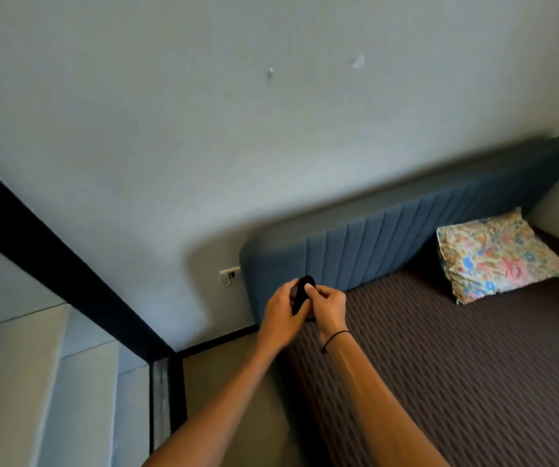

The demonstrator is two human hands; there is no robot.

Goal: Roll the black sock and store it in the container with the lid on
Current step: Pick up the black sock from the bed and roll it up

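Observation:
The black sock (pixel 303 293) is bunched into a compact dark roll, held up in the air in front of the blue headboard. My left hand (pixel 279 318) grips it from the left and my right hand (pixel 328 306) grips it from the right, thumb pressed on its top. Most of the sock is hidden between my fingers. A thin black band circles my right wrist. No container or lid shows in this view.
A bed with a brown striped cover (pixel 456 365) fills the lower right, with a blue padded headboard (pixel 406 230) and a floral pillow (pixel 497 254) against it. A white wall socket (pixel 230 274) sits left of the headboard. A black-framed mirror (pixel 52 332) stands at the left.

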